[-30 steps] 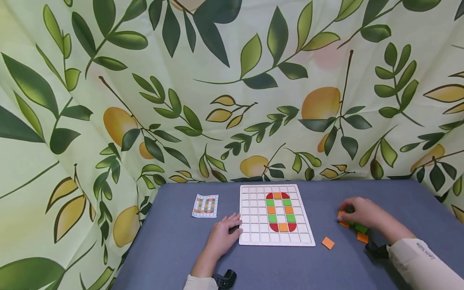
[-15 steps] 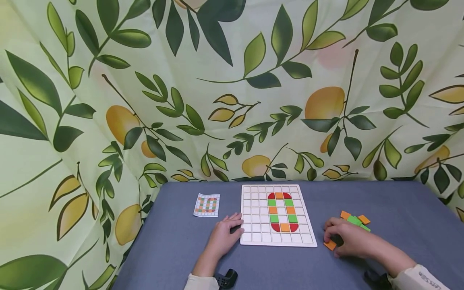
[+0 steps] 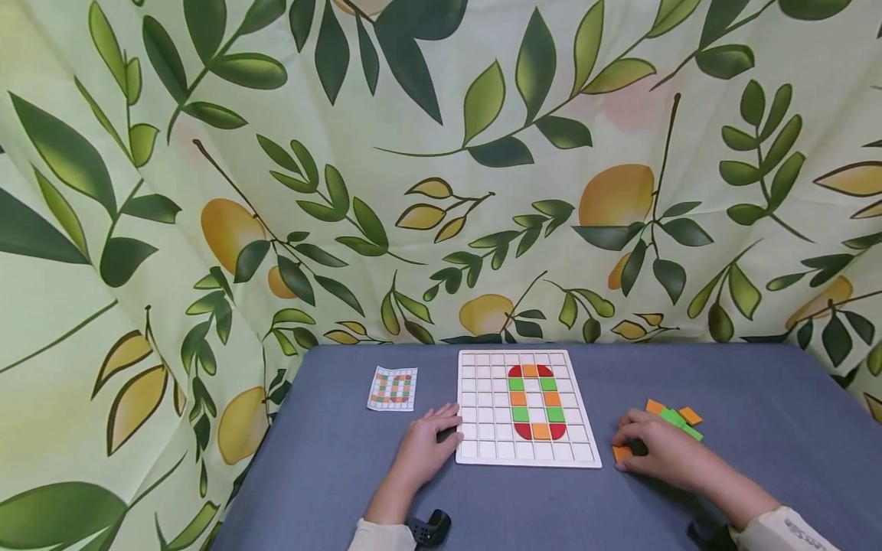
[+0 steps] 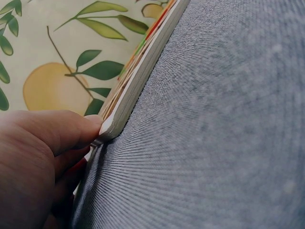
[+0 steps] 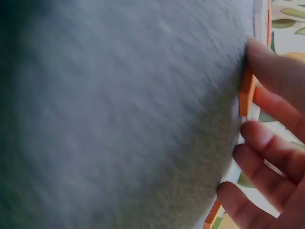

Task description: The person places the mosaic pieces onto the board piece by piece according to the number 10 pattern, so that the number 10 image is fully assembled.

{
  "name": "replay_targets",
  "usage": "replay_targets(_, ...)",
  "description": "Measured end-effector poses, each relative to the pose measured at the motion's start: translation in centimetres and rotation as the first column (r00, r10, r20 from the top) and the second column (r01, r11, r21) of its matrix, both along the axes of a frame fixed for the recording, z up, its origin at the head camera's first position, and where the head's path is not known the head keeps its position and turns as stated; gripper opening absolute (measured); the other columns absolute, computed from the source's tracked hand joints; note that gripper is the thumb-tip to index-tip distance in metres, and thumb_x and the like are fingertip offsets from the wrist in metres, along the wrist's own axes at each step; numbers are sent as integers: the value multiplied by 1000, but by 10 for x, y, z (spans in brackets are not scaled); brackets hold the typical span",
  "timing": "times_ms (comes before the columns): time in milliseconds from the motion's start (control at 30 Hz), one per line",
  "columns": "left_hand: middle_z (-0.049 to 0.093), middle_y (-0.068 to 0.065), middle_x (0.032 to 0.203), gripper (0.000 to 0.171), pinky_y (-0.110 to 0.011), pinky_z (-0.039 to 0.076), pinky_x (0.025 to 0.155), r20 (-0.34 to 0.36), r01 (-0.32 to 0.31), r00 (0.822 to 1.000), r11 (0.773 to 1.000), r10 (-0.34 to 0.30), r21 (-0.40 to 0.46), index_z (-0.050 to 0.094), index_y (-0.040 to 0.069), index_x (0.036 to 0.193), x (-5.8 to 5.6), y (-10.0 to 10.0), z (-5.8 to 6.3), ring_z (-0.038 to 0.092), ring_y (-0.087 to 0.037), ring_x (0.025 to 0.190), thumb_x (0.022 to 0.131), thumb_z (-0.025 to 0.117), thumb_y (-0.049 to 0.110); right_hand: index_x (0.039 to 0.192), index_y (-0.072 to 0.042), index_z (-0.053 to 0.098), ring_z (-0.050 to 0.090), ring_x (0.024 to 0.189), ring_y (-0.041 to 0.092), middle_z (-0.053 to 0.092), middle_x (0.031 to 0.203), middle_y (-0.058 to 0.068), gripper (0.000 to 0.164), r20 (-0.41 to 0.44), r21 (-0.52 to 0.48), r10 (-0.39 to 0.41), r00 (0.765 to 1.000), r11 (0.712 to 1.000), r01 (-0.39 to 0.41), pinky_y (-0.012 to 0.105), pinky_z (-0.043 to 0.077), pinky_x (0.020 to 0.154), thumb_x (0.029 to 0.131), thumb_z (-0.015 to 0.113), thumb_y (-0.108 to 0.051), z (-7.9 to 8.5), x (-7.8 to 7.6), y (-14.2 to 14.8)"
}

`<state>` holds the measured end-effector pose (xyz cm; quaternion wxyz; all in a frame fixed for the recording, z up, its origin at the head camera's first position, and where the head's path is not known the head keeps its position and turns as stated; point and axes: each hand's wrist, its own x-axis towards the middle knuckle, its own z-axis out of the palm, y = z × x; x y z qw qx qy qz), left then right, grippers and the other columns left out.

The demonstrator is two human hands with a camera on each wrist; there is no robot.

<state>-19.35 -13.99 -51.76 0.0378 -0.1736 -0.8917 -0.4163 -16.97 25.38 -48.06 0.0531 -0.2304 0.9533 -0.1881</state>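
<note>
Orange tile (image 3: 622, 454) was pinched between the thumb and fingers of the right hand (image 3: 658, 448), near the right edge of the white grid board (image 3: 482, 413); whether it was lifted from the blue-grey cloth (image 3: 317, 474) could not be told. Much of it was covered by the fingertips. Loose green and orange tiles (image 3: 671, 417) were partly hidden behind that hand, so they could not be counted. On the board, a ring of coloured tiles (image 3: 553, 399) was reduced to thin streaks in the left wrist view. The board's left edge was touched by the left hand (image 3: 423, 448), its fingers relaxed, some lost in shadow from the left wrist. Lettering on the right sleeve (image 3: 785, 529), cut off below, could not be read; the printed card (image 3: 392, 389) was too small to be made out fully.
</note>
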Motion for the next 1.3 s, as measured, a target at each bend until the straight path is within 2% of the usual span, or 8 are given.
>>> replay_targets(133, 64, -9, 132, 25, -53, 36, 114, -20, 4, 1000, 1000, -4, -4, 74, 1, 111, -1, -3, 0, 57, -31, 128, 88, 71, 11, 92, -17, 76, 52, 82, 3, 55, 92, -11, 32, -3, 15, -43, 999, 999, 43, 26, 53, 67, 69, 87, -37, 0, -2, -3)
replay_targets(333, 64, -9, 133, 26, -53, 35, 115, -1, 4, 1000, 1000, -4, -12, 73, 1, 112, -1, -7, 0, 56, -30, 129, 88, 70, 12, 90, -16, 78, 51, 79, 2, 53, 90, -11, 23, -29, 5, 30, 999, 1000, -30, 26, 51, 63, 73, 85, -29, -4, -5, 0)
replay_targets(433, 64, -8, 133, 26, -52, 35, 115, 15, 4, 1000, 1000, -4, -17, 74, 2, 113, 0, -7, 1, 56, -28, 129, 89, 70, 12, 88, -18, 77, 50, 75, -1, 52, 87, -13, 17, -25, 30, 33, 999, 999, -32, 24, 50, 61, 75, 84, -27, -5, -6, -2)
replay_targets(667, 64, -7, 133, 26, -51, 35, 116, 9, 5, 1000, 1000, -5, -11, 73, 2, 113, -1, -6, 1, 56, -27, 129, 89, 70, 12, 86, -18, 76, 50, 73, 4, 55, 83, -11, 14, -121, 86, -47, 992, 995, 58, 25, 47, 58, 75, 84, -23, 9, -19, -19)
replay_targets(733, 64, -7, 133, 27, -51, 35, 116, 11, 8, 1000, 1000, -8, -8, 73, 2, 113, -1, -6, 1, 56, -27, 129, 89, 70, 12, 88, -17, 77, 50, 73, 5, 56, 83, -10, 15, -169, 89, -51, 984, 994, 67, 25, 46, 57, 76, 84, -24, 17, -27, -30)
replay_targets(900, 65, -8, 132, 26, -52, 36, 115, -10, 13, 1000, 1000, -14, -9, 73, 1, 113, 0, -6, 0, 57, -28, 128, 89, 70, 11, 91, -16, 77, 53, 75, 9, 60, 85, -8, 17, -236, 60, 1, 972, 998, 14, 25, 48, 59, 78, 82, -25, 32, -56, -77)
replay_targets(1133, 64, -6, 133, 27, -52, 35, 116, 23, 7, 1000, 1000, -6, -7, 73, 3, 113, 2, -4, 1, 56, -26, 129, 89, 70, 13, 100, -13, 78, 59, 81, 12, 62, 91, -4, 20, -117, 9, 21, 993, 1000, -20, 32, 55, 73, 83, 78, -24, 30, -106, -160)
replay_targets(1300, 64, -4, 134, 26, -50, 34, 117, 34, 1, 999, 1000, 0, -19, 73, 3, 114, -1, 0, 3, 56, -24, 130, 89, 70, 13, 101, -13, 78, 63, 89, 16, 64, 95, -2, 19, -28, 9, -8, 1000, 1000, 8, 38, 57, 83, 85, 78, -23, 24, -132, -199)
